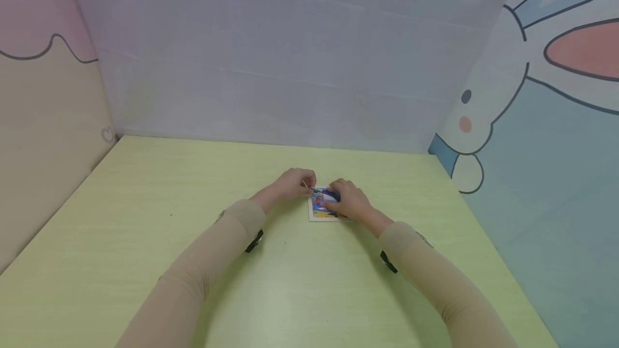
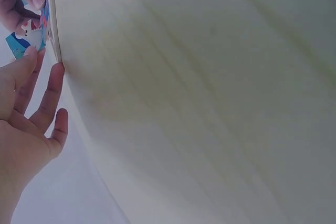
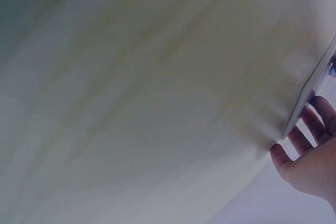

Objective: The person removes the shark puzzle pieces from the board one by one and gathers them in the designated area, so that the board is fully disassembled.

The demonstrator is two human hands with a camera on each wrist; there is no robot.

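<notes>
A small picture puzzle board with a white border lies flat on the table, its picture blue, red and yellow. At its far left corner my left hand pinches a puzzle piece between thumb and forefinger; the piece is blue with a white toothy animal face and is tilted up from the board. The left hand's other fingers reach toward the board's edge. Over the right part of the board rests my right hand, fingers spread and thumb on the picture, hiding that side. In the right wrist view its fingertips touch the board's edge.
The pale yellow-green table spreads around the board. A light cloth wall stands behind it. Side panels with cartoon drawings, one a rabbit, border the table left and right.
</notes>
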